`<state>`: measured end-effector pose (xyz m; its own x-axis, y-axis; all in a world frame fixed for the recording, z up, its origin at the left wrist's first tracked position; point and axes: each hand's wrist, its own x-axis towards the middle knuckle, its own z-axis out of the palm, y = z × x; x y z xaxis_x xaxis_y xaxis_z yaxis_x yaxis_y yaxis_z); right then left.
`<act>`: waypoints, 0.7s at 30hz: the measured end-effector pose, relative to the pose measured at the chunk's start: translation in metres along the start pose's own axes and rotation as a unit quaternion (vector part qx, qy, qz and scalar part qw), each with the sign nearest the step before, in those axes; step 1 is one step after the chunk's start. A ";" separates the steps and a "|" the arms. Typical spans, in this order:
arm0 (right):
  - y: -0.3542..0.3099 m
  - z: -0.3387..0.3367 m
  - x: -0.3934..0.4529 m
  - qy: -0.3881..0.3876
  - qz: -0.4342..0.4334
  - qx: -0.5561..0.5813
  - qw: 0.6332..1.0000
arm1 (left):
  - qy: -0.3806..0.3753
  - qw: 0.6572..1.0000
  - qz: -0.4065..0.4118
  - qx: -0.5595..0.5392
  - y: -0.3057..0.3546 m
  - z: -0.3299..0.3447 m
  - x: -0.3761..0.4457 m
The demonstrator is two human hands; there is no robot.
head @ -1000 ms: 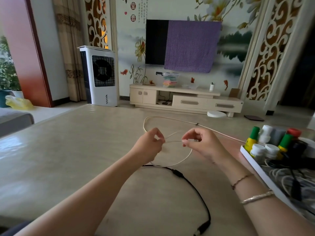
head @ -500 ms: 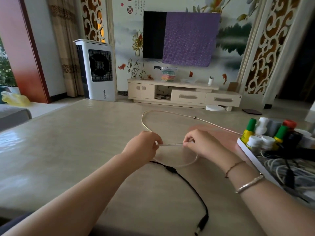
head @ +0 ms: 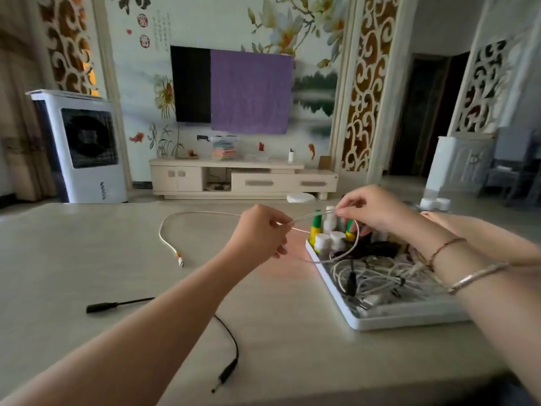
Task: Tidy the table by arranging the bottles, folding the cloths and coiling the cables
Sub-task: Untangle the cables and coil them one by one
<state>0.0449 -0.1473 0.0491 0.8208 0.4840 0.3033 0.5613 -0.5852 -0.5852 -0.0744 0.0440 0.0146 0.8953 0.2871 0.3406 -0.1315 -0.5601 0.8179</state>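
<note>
Both forearms are bare; no sleeves are visible. The left hand (head: 259, 235) and its wrist carry no jewellery. The right hand (head: 377, 210) has two items at the wrist: a thin reddish-brown cord bracelet (head: 445, 248) nearer the hand, and a plain silver-coloured metal bangle (head: 477, 276) further up the forearm.

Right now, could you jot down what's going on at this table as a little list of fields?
left hand: left hand pinches the white cable
right hand: right hand pinches the same cable, held taut between the hands above the table
cable's free end: lies on the table, left of the hands
black cable: lies loose near the front edge
tray: holds small bottles and tangled cables
</note>
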 end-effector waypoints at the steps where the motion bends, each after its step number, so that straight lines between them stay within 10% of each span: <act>1: 0.014 -0.014 -0.006 0.003 0.013 -0.003 1.000 | -0.011 1.000 0.007 -0.004 0.010 0.017 0.001; 12: 0.110 -0.056 -0.064 0.117 0.021 -0.050 0.992 | 0.012 0.987 0.106 0.117 0.044 0.132 -0.003; 17: 0.122 -0.036 -0.060 0.018 0.074 -0.179 0.981 | -0.036 0.918 0.121 0.377 0.027 0.152 -0.005; 21: 0.116 -0.032 -0.057 0.042 0.082 -0.215 0.972 | -0.029 0.917 0.124 0.378 0.024 0.154 -0.006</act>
<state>0.0667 -0.2635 -0.0126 0.8983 0.3179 0.3032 0.4005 -0.8763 -0.2678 -0.0173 -0.0905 -0.0389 0.9016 0.0481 0.4299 -0.0213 -0.9877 0.1552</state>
